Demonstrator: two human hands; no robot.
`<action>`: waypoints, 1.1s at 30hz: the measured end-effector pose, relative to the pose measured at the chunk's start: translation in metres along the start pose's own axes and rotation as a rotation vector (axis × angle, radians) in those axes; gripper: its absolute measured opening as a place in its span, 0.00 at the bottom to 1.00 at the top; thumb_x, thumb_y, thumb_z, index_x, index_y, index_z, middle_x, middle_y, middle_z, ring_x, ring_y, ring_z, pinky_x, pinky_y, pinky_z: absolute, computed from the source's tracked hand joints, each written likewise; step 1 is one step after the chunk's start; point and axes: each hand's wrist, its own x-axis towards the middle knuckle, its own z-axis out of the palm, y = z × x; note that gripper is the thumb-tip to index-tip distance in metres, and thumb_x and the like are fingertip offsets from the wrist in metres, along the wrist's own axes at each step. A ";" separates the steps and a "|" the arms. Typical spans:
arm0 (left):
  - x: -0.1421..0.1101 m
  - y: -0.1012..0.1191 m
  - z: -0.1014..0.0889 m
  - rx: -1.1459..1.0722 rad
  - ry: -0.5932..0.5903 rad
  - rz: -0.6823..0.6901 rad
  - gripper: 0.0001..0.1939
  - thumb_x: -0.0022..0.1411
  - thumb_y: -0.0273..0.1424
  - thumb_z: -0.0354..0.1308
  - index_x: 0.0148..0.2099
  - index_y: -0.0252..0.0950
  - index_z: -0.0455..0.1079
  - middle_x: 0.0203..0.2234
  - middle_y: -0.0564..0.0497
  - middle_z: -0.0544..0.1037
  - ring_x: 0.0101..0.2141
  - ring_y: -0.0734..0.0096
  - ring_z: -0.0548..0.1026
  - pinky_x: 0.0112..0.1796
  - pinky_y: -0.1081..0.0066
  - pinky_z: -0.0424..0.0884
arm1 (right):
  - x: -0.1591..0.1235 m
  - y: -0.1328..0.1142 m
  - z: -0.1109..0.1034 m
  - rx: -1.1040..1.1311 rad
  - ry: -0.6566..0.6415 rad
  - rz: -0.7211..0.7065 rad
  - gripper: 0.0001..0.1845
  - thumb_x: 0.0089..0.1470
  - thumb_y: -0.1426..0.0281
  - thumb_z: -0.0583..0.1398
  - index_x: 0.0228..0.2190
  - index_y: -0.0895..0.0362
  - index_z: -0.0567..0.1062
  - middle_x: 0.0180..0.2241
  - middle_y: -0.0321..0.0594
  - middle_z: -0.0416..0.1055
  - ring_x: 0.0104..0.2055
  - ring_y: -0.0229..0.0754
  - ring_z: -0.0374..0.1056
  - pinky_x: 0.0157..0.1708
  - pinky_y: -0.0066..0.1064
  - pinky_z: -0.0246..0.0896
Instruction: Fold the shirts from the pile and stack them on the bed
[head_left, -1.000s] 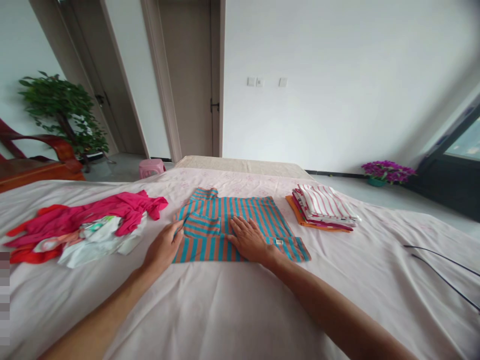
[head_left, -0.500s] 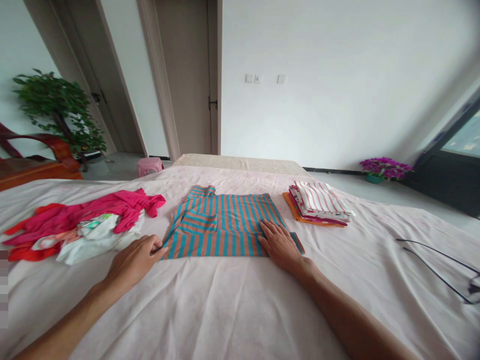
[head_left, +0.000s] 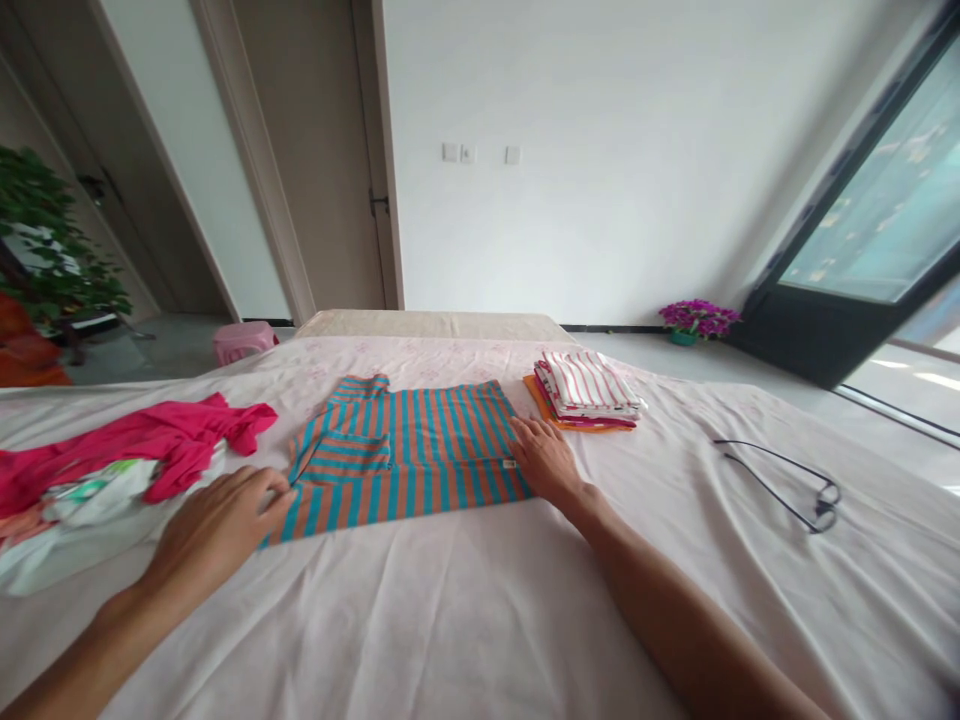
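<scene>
A blue-and-brown striped shirt (head_left: 442, 430) lies on the bed, its left sleeve side turned inward and its lower part folded up in a band. At the shirt's lower left corner, my left hand (head_left: 229, 515) is closed, with thumb and fingers pinching the cloth. My right hand (head_left: 546, 460) rests at the right edge, fingers bent over the hem; its thumb is hidden. Just left of that hand a small white label (head_left: 510, 463) shows on the cloth.
A stack of folded clothes (head_left: 589, 390) sits beyond my right hand. Crumpled garments (head_left: 142, 440) lie at the left. Eyeglasses (head_left: 821, 505) rest on the pale sheet (head_left: 450, 610) at the right. A pink stool (head_left: 244, 342) stands behind the bed.
My right hand has slid from the top of the shirt to its right edge, uncovering the label. My left hand stays at the lower left corner. The view has turned right.
</scene>
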 end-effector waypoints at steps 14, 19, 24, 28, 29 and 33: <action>0.036 0.035 0.035 -0.017 0.139 -0.034 0.11 0.65 0.33 0.46 0.45 0.39 0.67 0.44 0.46 0.77 0.47 0.63 0.75 0.47 0.67 0.68 | -0.009 -0.013 0.009 0.087 -0.091 -0.139 0.22 0.67 0.65 0.48 0.57 0.53 0.69 0.59 0.42 0.67 0.62 0.46 0.59 0.62 0.40 0.51; 0.016 -0.009 0.002 -0.013 -0.056 -0.201 0.14 0.66 0.40 0.44 0.38 0.41 0.69 0.35 0.51 0.79 0.37 0.66 0.77 0.34 0.71 0.65 | -0.005 -0.014 0.009 0.078 -0.101 -0.143 0.21 0.67 0.64 0.47 0.54 0.52 0.72 0.56 0.42 0.69 0.57 0.46 0.63 0.57 0.37 0.55; -0.004 -0.020 -0.008 -0.012 -0.224 -0.203 0.18 0.65 0.44 0.45 0.32 0.40 0.69 0.30 0.52 0.78 0.32 0.67 0.76 0.31 0.72 0.61 | -0.005 -0.017 0.003 0.025 -0.080 -0.118 0.17 0.66 0.62 0.50 0.44 0.53 0.76 0.44 0.45 0.72 0.49 0.47 0.65 0.50 0.36 0.55; -0.009 -0.013 0.003 -0.093 -0.199 -0.194 0.15 0.62 0.43 0.49 0.36 0.40 0.72 0.34 0.51 0.79 0.35 0.67 0.76 0.32 0.73 0.62 | -0.007 -0.018 0.000 -0.016 -0.023 -0.106 0.14 0.64 0.59 0.54 0.38 0.54 0.75 0.40 0.43 0.72 0.45 0.47 0.65 0.46 0.36 0.54; -0.009 -0.012 0.005 -0.115 -0.200 -0.194 0.14 0.61 0.42 0.49 0.36 0.40 0.72 0.34 0.52 0.79 0.35 0.68 0.76 0.33 0.73 0.62 | -0.007 -0.017 0.000 -0.022 -0.017 -0.108 0.13 0.63 0.59 0.55 0.37 0.54 0.75 0.39 0.42 0.72 0.44 0.47 0.65 0.46 0.36 0.54; -0.011 -0.013 0.007 -0.186 -0.245 -0.196 0.13 0.61 0.41 0.49 0.35 0.39 0.70 0.28 0.55 0.78 0.31 0.69 0.76 0.32 0.74 0.63 | -0.004 -0.012 0.001 -0.029 -0.040 -0.148 0.12 0.63 0.60 0.56 0.34 0.54 0.74 0.36 0.41 0.72 0.42 0.45 0.65 0.45 0.34 0.53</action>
